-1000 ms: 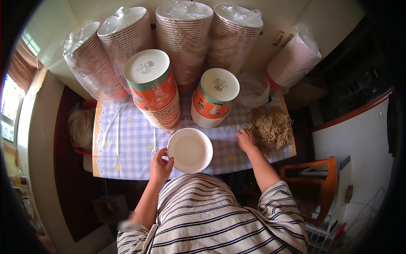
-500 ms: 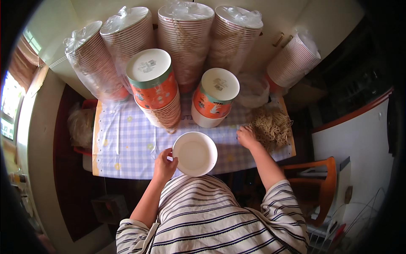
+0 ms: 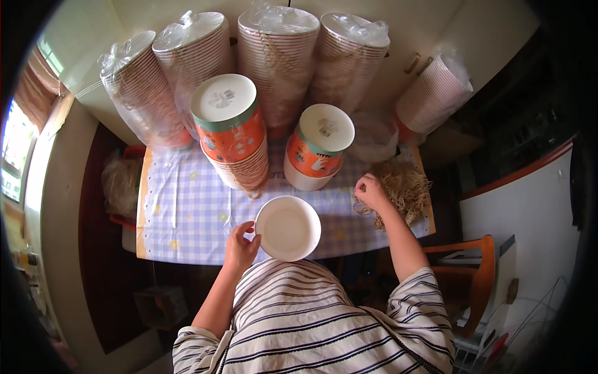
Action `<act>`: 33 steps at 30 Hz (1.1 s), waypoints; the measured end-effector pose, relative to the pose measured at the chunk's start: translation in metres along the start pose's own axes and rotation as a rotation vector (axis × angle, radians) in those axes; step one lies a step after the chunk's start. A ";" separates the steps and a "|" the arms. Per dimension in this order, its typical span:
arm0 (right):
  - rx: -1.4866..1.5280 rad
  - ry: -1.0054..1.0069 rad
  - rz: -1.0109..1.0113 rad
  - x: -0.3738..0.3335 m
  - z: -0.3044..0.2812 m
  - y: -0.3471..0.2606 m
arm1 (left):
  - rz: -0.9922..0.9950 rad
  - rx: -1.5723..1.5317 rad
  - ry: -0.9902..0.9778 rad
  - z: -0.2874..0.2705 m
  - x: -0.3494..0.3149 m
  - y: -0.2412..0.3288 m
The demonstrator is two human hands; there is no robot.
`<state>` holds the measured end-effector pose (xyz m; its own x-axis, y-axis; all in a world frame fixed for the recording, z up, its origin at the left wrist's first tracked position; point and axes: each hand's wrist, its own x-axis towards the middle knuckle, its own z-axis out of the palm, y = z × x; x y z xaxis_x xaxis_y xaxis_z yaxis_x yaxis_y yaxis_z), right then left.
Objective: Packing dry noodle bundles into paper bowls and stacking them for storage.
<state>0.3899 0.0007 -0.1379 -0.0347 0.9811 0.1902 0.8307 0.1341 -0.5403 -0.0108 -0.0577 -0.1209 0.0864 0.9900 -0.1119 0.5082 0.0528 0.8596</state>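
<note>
Pinching beige tangled strands (image 3: 411, 194), right hand (image 3: 372, 193), fingers closed, right of white paper bowl (image 3: 288, 229); left hand (image 3: 242, 247) at bowl's left rim, fingers half-curled, grip unclear

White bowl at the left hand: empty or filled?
Empty, as far as visible: the white bowl has its open mouth turned up toward the camera, and only its pale inner wall and base show inside.
</note>
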 end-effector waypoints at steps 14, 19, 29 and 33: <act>0.243 0.139 -0.095 0.038 -0.149 -0.096 | 0.375 -0.014 0.138 -0.023 0.015 0.068; 0.288 0.122 0.003 0.036 -0.172 -0.114 | 0.383 -0.065 0.042 -0.020 0.016 0.081; 0.612 0.064 0.079 0.025 -0.167 -0.119 | 0.516 -0.099 -0.199 0.024 0.051 0.115; 0.676 0.023 0.042 0.020 -0.169 -0.123 | 0.504 -0.149 -0.326 0.056 0.079 0.132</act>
<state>0.3808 -0.0193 0.0705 0.0079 0.9852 0.1715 0.3008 0.1612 -0.9400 0.1113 0.0202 -0.0447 0.5540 0.8083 0.1994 0.2140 -0.3697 0.9042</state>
